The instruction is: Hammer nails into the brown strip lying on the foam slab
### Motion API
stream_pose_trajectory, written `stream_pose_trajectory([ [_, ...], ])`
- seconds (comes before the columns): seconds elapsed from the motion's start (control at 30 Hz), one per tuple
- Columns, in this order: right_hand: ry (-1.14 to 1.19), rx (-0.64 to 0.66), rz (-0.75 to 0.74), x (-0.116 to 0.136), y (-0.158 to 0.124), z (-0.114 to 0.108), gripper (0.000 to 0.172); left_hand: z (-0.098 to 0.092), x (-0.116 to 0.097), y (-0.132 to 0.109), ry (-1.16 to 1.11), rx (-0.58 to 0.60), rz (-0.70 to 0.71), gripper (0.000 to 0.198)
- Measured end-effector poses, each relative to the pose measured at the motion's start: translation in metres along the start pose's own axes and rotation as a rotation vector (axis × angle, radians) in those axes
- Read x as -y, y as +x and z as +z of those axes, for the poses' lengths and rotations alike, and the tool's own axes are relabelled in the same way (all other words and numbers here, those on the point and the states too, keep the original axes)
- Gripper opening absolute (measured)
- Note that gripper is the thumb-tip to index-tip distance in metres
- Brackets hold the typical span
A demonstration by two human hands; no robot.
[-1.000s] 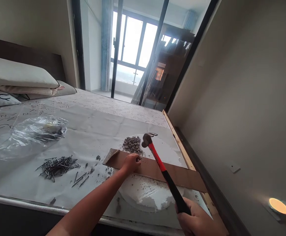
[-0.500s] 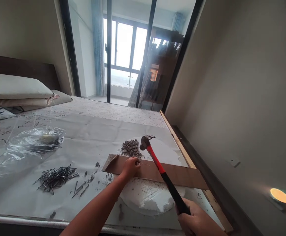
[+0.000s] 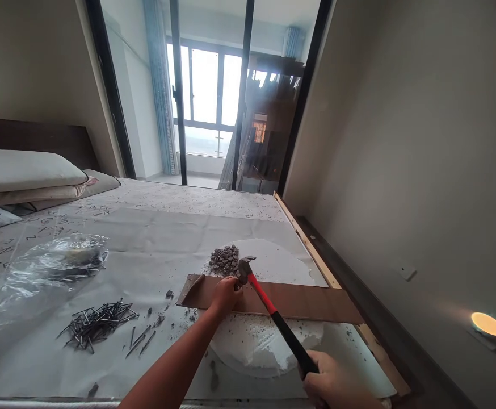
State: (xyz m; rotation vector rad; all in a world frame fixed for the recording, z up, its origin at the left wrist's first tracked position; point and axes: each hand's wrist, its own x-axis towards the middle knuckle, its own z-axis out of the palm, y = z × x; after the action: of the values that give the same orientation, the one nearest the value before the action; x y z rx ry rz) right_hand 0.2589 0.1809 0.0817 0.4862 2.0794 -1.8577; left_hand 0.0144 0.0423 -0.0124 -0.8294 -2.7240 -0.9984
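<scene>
My right hand (image 3: 318, 378) is closed round the black grip of a claw hammer (image 3: 273, 309) with a red and black handle. The hammer head is low over the brown board (image 3: 299, 300), right beside the fingertips of my left hand (image 3: 226, 296). That left hand rests on the board with thumb and fingers pinched together; what is between them is too small and hidden to name. Just behind the board lies a heap of grey broken chunks (image 3: 225, 260). To the left is a pile of nails (image 3: 99, 324), with several loose nails (image 3: 139, 339) beside it.
A crumpled clear plastic bag (image 3: 56, 264) lies on the paper-covered bed (image 3: 154, 238). White round sheets (image 3: 248, 346) lie under and around the board. A wooden strip (image 3: 307, 244) runs along the bed's right edge. Pillows (image 3: 26, 170) are at the far left; grey crumbs are scattered about.
The hammer head has come down toward my left fingertips, and my right hand has lowered slightly. My left hand stays pinched at the board. The camera view has shifted a little.
</scene>
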Motion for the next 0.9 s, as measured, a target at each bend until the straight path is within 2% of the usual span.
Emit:
stream_pose_trajectory([
  [0.17, 0.084, -0.013, -0.011, 0.005, -0.005, -0.001, 0.008, 0.002, 0.003, 0.001, -0.009, -0.001, 0.029, 0.012],
  [0.27, 0.045, -0.022, -0.011, 0.007, -0.006, -0.003, 0.008, 0.003, 0.003, 0.002, -0.009, 0.004, 0.028, 0.011],
  [0.4, -0.071, -0.032, -0.006, -0.001, 0.000, -0.001, 0.010, 0.000, 0.001, 0.001, 0.004, 0.025, 0.022, 0.012],
  [0.57, -0.107, -0.097, -0.132, -0.007, 0.002, -0.004, 0.008, -0.001, -0.002, -0.001, 0.013, 0.016, 0.032, 0.012],
  [0.77, -0.177, -0.075, -0.088, -0.019, 0.009, 0.002, 0.009, 0.000, -0.001, 0.000, 0.055, 0.048, 0.022, 0.013],
  [0.9, -0.130, -0.114, -0.129, -0.023, 0.008, 0.001, 0.009, 0.003, 0.002, 0.000, 0.074, 0.032, 0.047, 0.011],
])
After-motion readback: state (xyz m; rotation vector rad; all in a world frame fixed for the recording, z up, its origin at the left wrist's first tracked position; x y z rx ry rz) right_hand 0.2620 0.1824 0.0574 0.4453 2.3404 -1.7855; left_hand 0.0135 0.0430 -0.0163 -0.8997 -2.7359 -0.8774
